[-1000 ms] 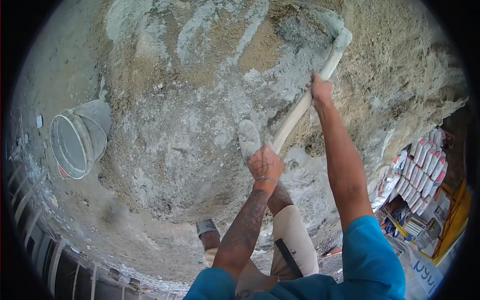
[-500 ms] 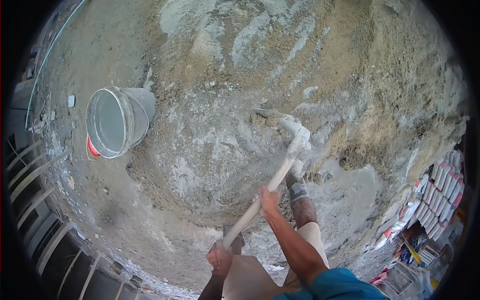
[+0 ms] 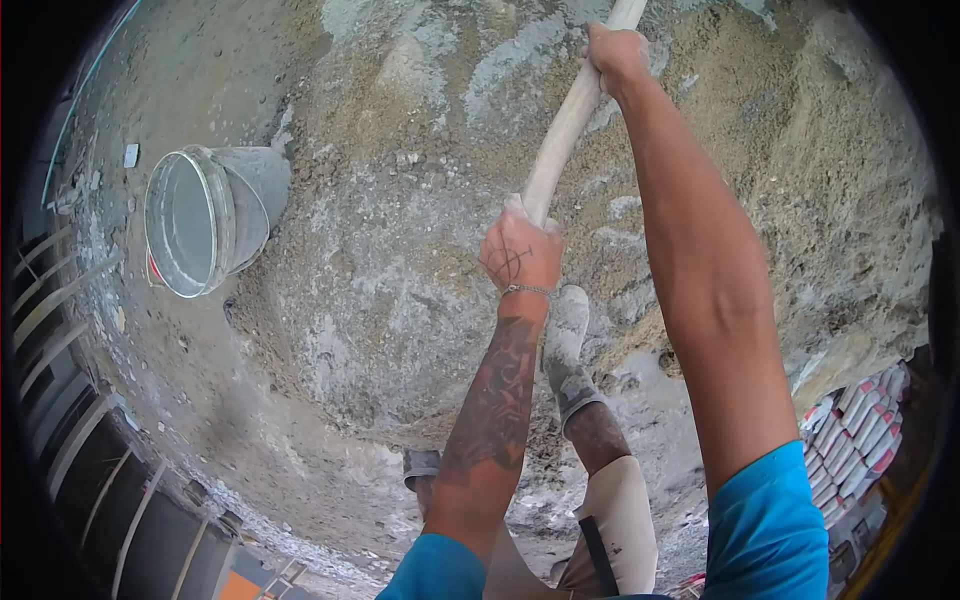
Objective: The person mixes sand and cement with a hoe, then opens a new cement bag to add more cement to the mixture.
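My left hand (image 3: 522,252) is closed round the lower end of the pale wooden handle of a hoe (image 3: 566,140). Farther up that handle my right hand (image 3: 618,58) grips it, with the arm stretched forward. The handle slants up to the right and leaves the top of the view, so the hoe's blade is out of sight. Below lies a spread of grey-brown sand and cement-like powder (image 3: 400,250) on the ground. Beneath my arms is one boot (image 3: 566,335) dusted with grey.
A bucket (image 3: 222,215) lies tipped on its side at the left, a bit of red beside it. Stacked bags (image 3: 850,435) stand at the lower right. Curved pale bars (image 3: 75,440) line the left edge. A thin blue hose (image 3: 85,80) runs at the upper left.
Both hands have swung the hoe upward and forward, away from my legs. Its blade, earlier low over the powder, has left the view. The camera view has shifted slightly.
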A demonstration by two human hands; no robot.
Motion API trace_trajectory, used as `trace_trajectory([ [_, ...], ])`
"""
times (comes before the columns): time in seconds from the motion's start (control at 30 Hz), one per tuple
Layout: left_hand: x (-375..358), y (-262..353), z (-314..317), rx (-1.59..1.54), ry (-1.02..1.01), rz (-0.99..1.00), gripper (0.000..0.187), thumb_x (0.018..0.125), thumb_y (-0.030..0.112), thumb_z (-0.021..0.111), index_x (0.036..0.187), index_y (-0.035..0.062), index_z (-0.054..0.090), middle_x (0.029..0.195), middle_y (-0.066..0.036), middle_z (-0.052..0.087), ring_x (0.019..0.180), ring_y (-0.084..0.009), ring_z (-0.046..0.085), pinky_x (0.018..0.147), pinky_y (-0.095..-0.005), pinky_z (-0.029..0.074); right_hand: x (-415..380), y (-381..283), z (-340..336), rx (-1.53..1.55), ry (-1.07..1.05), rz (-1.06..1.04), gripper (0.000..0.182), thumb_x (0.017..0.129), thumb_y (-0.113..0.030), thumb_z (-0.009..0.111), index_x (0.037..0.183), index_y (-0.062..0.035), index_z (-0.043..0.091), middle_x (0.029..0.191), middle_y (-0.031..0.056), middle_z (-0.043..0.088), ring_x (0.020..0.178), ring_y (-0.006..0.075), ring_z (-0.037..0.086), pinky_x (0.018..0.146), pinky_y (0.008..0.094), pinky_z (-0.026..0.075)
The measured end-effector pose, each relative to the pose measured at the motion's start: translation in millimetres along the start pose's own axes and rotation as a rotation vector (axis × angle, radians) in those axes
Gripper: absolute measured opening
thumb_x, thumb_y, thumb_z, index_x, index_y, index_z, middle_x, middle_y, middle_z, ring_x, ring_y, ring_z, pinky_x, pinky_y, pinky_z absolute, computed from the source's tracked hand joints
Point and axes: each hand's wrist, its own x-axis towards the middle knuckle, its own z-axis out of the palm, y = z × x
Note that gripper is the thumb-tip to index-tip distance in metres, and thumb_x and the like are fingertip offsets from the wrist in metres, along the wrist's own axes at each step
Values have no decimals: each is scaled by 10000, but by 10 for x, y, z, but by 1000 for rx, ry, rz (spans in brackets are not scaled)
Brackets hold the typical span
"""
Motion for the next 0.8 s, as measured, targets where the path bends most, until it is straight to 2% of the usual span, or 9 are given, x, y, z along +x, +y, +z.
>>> trace_trajectory([
  [0.03,-32,-25,-67,-10,-51,-37,346,635,196,648,924,30,552,762,-200,588,750,-360,575,663,-410,456,15,65,80,-116,32,12,370,779,-235,556,866,125,534,714,141,587,553,179,582,489,310,491],
  [0.1,-124,-221,-246,12,-88,-58,350,630,199,650,918,25,555,770,-207,589,757,-362,575,671,-407,457,-204,324,354,-461,249,-13,458,742,-302,599,948,104,544,922,202,591,829,295,600,702,354,495],
  [0.27,-503,-954,-581,128,-182,-144,363,620,221,655,906,14,565,785,-214,593,773,-361,575,678,-405,458,-1045,696,708,-396,49,282,518,713,-301,617,1022,83,455,1005,227,546,957,317,548,824,370,448],
  [0.43,-1503,-1790,-1024,200,-285,-299,324,592,227,670,803,-7,593,710,-219,587,715,-384,576,614,-412,454,-2296,1601,804,-419,-145,390,501,690,-287,643,981,93,494,949,243,560,907,339,562,776,377,456],
  [0.47,-1807,-2023,-1198,261,-319,-321,373,598,220,674,900,23,577,739,-205,599,750,-364,585,662,-409,466,-2729,1901,859,-244,-166,525,481,694,-265,640,974,99,498,921,255,563,894,351,562,766,377,456],
  [0.57,-2667,-2553,-1797,393,-234,-330,292,617,215,648,855,59,580,693,-150,607,635,-335,593,626,-409,464,-4236,1952,663,155,-179,648,311,744,-226,579,772,77,513,576,117,543,432,195,530,414,331,441],
  [0.6,-2977,-2731,-1941,447,-189,-354,270,543,157,676,759,37,566,633,-173,579,619,-357,577,564,-418,458,-4603,1776,505,244,-258,792,177,745,-101,542,809,48,472,577,75,476,418,151,476,368,295,421],
  [0.67,-3528,-2948,-2155,435,-215,-382,269,543,130,661,764,33,542,640,-185,573,606,-368,571,588,-441,452,-5218,1696,269,347,-281,661,263,718,-20,501,965,7,415,645,76,474,426,147,470,384,292,433],
  [0.8,-3328,-2582,-1584,306,-111,-327,375,547,139,686,873,30,534,693,-180,583,662,-360,581,627,-423,454,-4448,1118,-58,330,-165,539,259,708,-16,488,947,8,391,617,69,466,421,146,476,372,277,426],
])
